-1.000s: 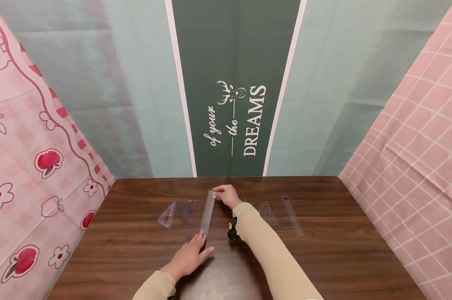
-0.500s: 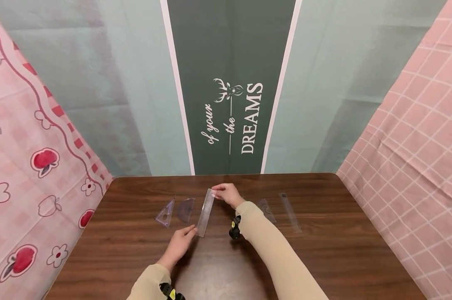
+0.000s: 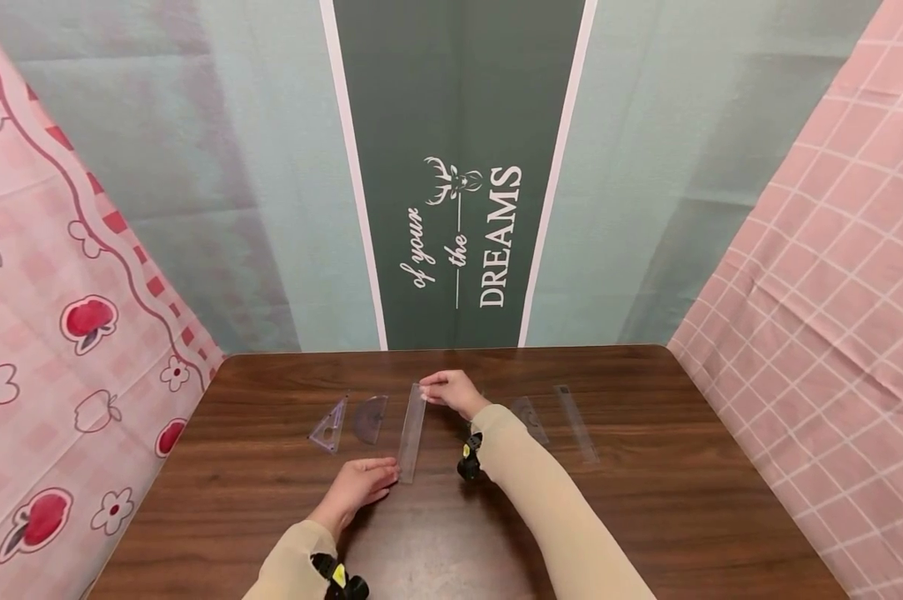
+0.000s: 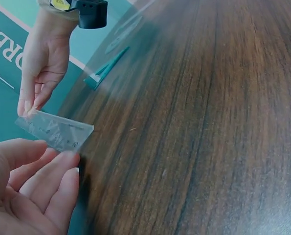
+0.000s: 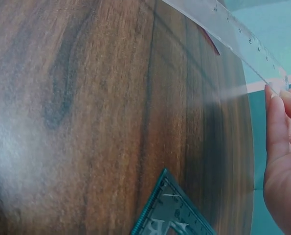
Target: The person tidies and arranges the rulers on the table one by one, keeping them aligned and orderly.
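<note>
A clear ruler (image 3: 412, 433) slants away from me over the middle of the table. My right hand (image 3: 451, 392) pinches its far end between thumb and fingers, as the right wrist view shows with the ruler's numbered scale. Near its close end my left hand (image 3: 361, 483) holds the left edge, thumb and fingertips together there in the left wrist view. A purplish protractor (image 3: 370, 419) and a purple-edged set square (image 3: 328, 427) lie left of the ruler. A teal set square (image 5: 177, 210) lies close to my right hand, mostly hidden by that arm in the head view.
Right of my right arm lie a clear triangular piece with curved markings (image 3: 531, 421) and a second clear ruler (image 3: 577, 423). The brown wooden table (image 3: 646, 517) ends at a hanging cloth (image 3: 451, 325) behind, with pink cloths at both sides.
My left hand first lay with fingers spread at the ruler's near end, then drew back left and took its edge. The ruler's near end shows a little closer to me; the right hand keeps its pinch.
</note>
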Available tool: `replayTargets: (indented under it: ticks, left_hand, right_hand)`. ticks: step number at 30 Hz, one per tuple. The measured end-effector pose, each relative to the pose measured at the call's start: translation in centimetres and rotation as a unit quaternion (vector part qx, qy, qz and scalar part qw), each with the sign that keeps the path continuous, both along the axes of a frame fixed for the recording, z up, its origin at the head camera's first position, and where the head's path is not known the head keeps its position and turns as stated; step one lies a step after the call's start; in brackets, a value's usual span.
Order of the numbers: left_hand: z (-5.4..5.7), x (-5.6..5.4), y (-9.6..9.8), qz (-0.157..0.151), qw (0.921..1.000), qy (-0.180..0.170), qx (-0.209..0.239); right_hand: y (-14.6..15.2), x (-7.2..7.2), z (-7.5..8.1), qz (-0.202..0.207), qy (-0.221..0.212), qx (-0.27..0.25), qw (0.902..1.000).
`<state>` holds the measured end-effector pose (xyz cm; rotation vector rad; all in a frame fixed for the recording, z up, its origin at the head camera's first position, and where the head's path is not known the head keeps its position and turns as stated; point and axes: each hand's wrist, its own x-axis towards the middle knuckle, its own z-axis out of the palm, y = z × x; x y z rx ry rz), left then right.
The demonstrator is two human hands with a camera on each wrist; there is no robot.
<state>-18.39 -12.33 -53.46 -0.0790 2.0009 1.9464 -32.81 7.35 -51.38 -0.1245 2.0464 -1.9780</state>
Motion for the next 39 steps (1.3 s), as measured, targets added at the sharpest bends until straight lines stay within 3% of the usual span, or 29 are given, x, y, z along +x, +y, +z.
replayTargets:
  ticks: [8,14,22,28,39]
  left_hand:
    - [0.4,-0.3,0.3,-0.022,0.9996,-0.016,0.013]
    - [0.7,-0.3,0.6,-0.025,0.9991,-0.020,0.029]
    - [1.0,0.1,0.9,-0.041,0.9967,-0.049,0.051]
    - [1.4,0.3,0.9,-0.052,0.9964,-0.044,0.050]
    - [1.8,1.6,0.8,-0.058,0.9971,-0.037,0.033]
  right_hand:
    - [-0.1,0.3,-0.5,-0.002,-0.010,-0.029,0.9995]
    - [-0.2,1.0,-0.6,-0.015,-0.013,-0.019,0.9996]
    - [0.1,1.8,-0.2,-0.021,-0.013,-0.007,0.9997]
    - [0.6,2.9,0.5,-0.013,0.002,-0.011,0.9999]
    - [1.0,4.0,0.2,-0.009,-0.006,-0.018,0.9998]
